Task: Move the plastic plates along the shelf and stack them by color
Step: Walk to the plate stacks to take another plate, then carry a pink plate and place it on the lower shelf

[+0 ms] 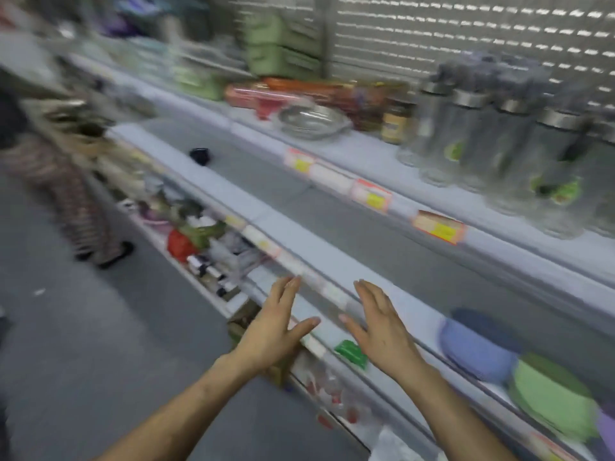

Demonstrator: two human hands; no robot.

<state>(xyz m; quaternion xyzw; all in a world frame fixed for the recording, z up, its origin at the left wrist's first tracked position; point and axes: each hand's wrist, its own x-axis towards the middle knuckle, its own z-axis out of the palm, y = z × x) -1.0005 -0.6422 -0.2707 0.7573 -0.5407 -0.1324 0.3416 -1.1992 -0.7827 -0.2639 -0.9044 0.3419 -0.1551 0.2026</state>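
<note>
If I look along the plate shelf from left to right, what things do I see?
small black thing → left hand → right hand → blue plates → green plates → purple plates, cut off by the picture's edge

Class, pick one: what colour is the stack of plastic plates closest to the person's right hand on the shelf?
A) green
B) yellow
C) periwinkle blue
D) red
C: the periwinkle-blue plate stack lies nearest the right hand; the green plate stack sits beyond it.

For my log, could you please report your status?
Left hand and right hand open, empty. Blue plates, green plates stacked at right. Small black object far along shelf.
</note>
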